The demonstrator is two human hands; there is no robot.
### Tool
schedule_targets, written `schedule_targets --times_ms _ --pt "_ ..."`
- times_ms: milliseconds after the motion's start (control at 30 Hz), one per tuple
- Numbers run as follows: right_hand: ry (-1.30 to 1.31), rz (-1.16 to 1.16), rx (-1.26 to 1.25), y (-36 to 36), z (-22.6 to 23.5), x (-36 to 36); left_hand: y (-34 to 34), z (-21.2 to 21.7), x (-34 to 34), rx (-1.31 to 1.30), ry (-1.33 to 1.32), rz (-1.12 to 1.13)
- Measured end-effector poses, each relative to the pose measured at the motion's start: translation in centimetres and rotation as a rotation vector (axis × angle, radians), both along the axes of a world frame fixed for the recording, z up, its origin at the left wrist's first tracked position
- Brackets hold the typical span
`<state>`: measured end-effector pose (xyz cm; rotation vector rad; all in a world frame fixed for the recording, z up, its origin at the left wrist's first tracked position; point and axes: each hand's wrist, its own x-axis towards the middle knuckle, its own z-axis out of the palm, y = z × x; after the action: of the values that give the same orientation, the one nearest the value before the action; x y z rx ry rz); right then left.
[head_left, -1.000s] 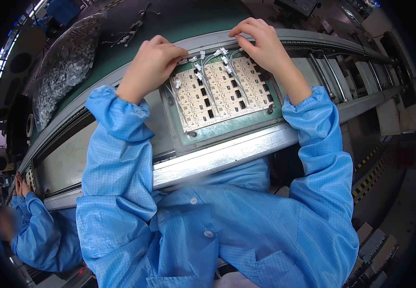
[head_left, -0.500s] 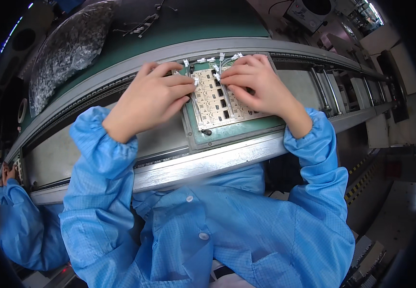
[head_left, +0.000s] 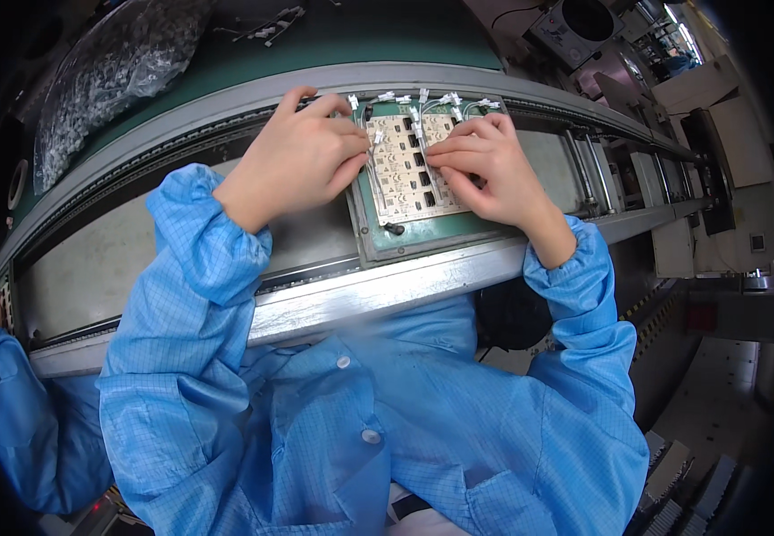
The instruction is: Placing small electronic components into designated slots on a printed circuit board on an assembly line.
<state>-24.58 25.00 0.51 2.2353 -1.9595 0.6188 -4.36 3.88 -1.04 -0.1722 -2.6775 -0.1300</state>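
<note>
Hands: left hand (head_left: 308, 156) and right hand (head_left: 485, 165) pinch white wire connectors (head_left: 418, 96) on circuit panel (head_left: 409, 170).
Progress: far-edge connectors seated; near rows bare.

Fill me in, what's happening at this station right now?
A person in a blue coat works over a panel of pale circuit boards sitting in a green carrier tray on the conveyor line. The left hand pinches a small white connector on thin wires at the panel's left edge; the right hand presses fingertips onto the boards. More white connectors line the tray's far edge. A clear bag of small parts lies beyond the belt. Another person's blue sleeve shows at far left.
</note>
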Motion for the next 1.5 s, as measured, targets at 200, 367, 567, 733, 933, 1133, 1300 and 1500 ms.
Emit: schedule_targets --times_ms 200,367,567,733,933,1133,1300,1500 --pt "0.009 0.054 0.004 1.7 0.3 0.8 1.6 1.8 1.0 0.026 0.033 -0.164" --pt "-0.007 0.122 0.008 2.8 0.9 1.8 1.9 1.8 1.2 0.082 0.013 -0.153" --pt "-0.050 0.050 -0.142 3.9 1.9 -1.3 2.6 1.4 1.4 0.120 -0.051 -0.283" --pt "-0.077 -0.007 -0.038 5.2 0.6 -2.5 2.5 0.7 0.7 0.156 0.090 -0.183" --pt "-0.072 -0.028 -0.089 3.2 1.4 -4.5 2.0 0.1 0.2 0.131 0.004 -0.125" --pt "-0.075 -0.008 -0.030 0.8 0.4 -6.3 1.5 -1.1 -0.5 0.118 0.108 -0.035" --pt "-0.011 -0.055 -0.059 -0.7 -0.2 -6.4 2.0 -0.6 -0.6 0.146 0.069 0.029" --pt "0.105 -0.198 -0.144 -2.1 2.6 -1.6 0.8 1.8 1.0 0.164 0.122 0.194"
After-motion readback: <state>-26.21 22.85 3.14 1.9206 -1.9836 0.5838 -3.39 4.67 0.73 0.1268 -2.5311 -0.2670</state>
